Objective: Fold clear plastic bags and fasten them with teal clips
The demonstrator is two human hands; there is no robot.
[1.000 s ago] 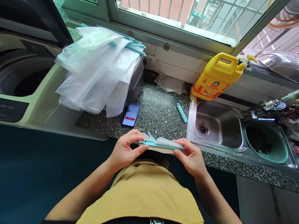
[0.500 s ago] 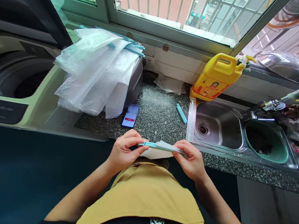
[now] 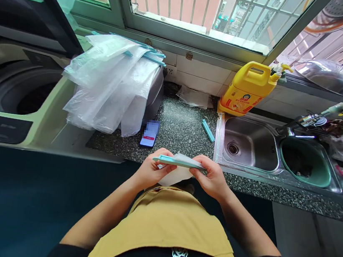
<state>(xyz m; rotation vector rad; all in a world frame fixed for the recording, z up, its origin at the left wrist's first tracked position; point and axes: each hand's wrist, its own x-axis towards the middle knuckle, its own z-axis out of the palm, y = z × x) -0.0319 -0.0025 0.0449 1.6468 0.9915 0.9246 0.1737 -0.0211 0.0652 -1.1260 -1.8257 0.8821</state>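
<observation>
In front of my apron, a light-blue bag sealing clip [image 3: 175, 161] is held level, with the edge of a whitish plastic bag [image 3: 175, 176] in it. My left hand [image 3: 152, 169] grips the clip near its left end, thumb toward me. At the other end, my right hand [image 3: 211, 176] pinches the clip and the bag edge between thumb and fingers. The bag hangs below the clip, its lower part close to the apron. Another blue clip [image 3: 208, 131] lies on the counter beside the sink.
A phone [image 3: 149, 133] lies on the speckled counter [image 3: 184, 124]. To the left hang clear bags with blue clips [image 3: 111, 82], next to an open washing machine [image 3: 9, 86]. A yellow jug [image 3: 248, 88] stands behind the steel sink [image 3: 253, 141]; a green basin [image 3: 306, 162] sits at right.
My left hand has slid inward along the clip, leaving its left end sticking out. My right hand has shifted a little left, and the bag hangs slightly lower.
</observation>
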